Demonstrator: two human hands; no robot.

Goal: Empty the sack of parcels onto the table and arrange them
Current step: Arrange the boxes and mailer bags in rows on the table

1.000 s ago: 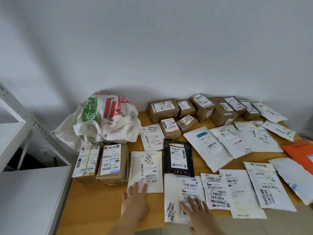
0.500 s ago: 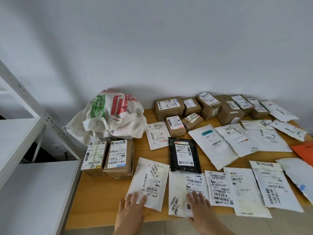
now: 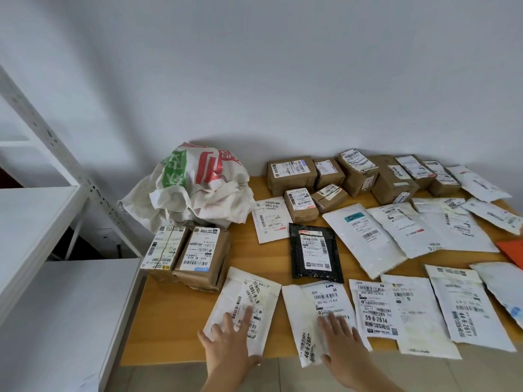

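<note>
Left hand [image 3: 230, 342] lies flat on a tilted white envelope [image 3: 243, 306] at desk [image 3: 169, 321] front edge, fingers straight & spread. Right hand [image 3: 341, 339] flat on next white envelope [image 3: 314, 315], fingers straight too. Sack [image 3: 192, 185] sits crumpled at back left, w/ two boxes [image 3: 185, 254] just in front. Other parcels lie in rows to the right.

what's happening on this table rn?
A person is laying out parcels on the wooden table. The left hand rests flat on a tilted white mailer; the right hand presses the mailer beside it. The crumpled sack sits at the back left, boxes along the wall.
</note>
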